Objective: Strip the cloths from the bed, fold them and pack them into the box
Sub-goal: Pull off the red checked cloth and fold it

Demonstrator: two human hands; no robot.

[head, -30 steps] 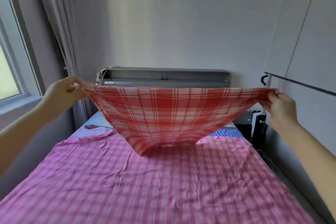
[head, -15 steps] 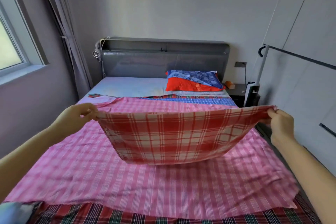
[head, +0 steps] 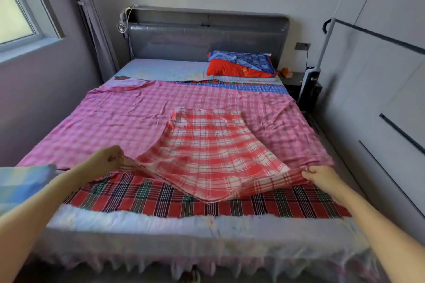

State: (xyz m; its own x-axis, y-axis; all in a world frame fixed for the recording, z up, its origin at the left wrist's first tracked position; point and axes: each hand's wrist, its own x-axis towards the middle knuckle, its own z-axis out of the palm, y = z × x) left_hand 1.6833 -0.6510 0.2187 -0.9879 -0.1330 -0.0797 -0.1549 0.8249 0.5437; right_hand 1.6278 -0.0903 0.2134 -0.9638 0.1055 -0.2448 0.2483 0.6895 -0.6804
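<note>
A red-and-white checked cloth (head: 207,147) lies spread over the middle of the bed, its near edge lifted. My left hand (head: 104,161) grips its near left corner and my right hand (head: 322,178) pinches its near right corner. Under it lies a pink checked cloth (head: 119,117) covering most of the bed. A dark red tartan cloth (head: 161,200) shows along the foot of the bed. A blue checked cloth (head: 259,88) peeks out near the pillows. No box is in view.
A red pillow (head: 234,71) and a blue patterned pillow (head: 248,58) lie against the grey headboard (head: 207,37). A pale blue checked cloth (head: 20,184) sits at the left edge. A wardrobe (head: 379,99) lines the right side, with a nightstand (head: 296,82) and a window (head: 16,14).
Both hands have come down from chest height and brought the red-and-white cloth onto the bed, where its far part now lies flat. The view has tilted down to the foot of the bed.
</note>
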